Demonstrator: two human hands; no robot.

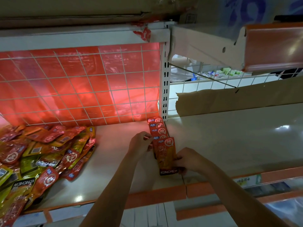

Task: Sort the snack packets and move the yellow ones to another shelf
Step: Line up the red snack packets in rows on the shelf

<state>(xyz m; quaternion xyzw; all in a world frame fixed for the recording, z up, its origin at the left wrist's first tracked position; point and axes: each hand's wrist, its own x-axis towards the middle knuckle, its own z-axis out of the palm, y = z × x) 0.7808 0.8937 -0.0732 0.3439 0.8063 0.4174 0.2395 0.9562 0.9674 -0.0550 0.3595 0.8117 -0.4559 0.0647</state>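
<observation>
Bearing the one clearly legible brand, the word "KONCHEW" appears in white capitals on the dark bottom band of the front red packet (166,154), and again on at least two dark-banded packets in the loose pile (41,154), one of them reading upside down. Item: row of red packets (157,128), overlapped like tiles and running from the wire grid back panel (78,86) forward along the right end of the left shelf (111,161), each showing a round white-and-red emblem and a small blue label whose characters are too small to read. Item: front red packet, red-orange, closing the near end of that row; the left hand (141,145) is curled with fingertips pinching its upper left edge, and the right hand (190,160) is closed around its lower right corner beside the brand band. Item: loose pile, far left of the same shelf, mixed red and yellow packets (31,161) lying jumbled and overlapping, some face down with square code panels showing. Item: right shelf (229,145), adjoining, pale surface, with a torn cardboard sheet (237,97) standing along its back. Item: orange price rail (205,187) along the front edges, carrying a small label too blurred to read. Item: red plastic sheeting (49,76) behind the grid.
</observation>
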